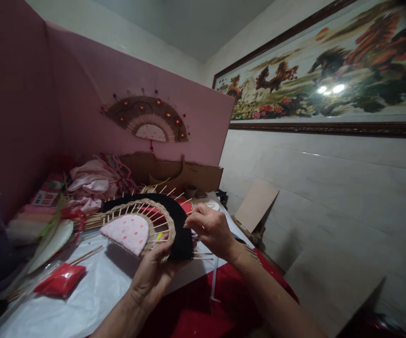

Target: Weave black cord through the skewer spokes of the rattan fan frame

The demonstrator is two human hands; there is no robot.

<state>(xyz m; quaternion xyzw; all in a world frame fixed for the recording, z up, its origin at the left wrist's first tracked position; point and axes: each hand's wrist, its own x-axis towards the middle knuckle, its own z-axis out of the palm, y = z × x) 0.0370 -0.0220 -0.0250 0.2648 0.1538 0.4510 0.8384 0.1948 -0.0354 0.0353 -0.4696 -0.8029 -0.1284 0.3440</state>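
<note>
A half-round handmade fan [169, 220] of thin wooden sticks is held above the table by my left hand [162, 263], which grips its lower right part. Its inner half-disc [127, 232] is white padded cloth with pink-red dots, edged with woven tan cord. A wide band of black cloth [182, 230] runs round the outer part, and stick ends poke out past it. Beside the band's right edge, my right hand [210, 230] is closed in a pinch. What lies between its fingertips is too small to make out.
A finished-looking fan [149, 117] hangs on a pink board behind. Pink cloth [93, 183] is heaped at the back left. A red packet [62, 279] and loose sticks [86, 256] lie on the white table cover [83, 305]. A small brown pot [190, 190] stands behind the held fan.
</note>
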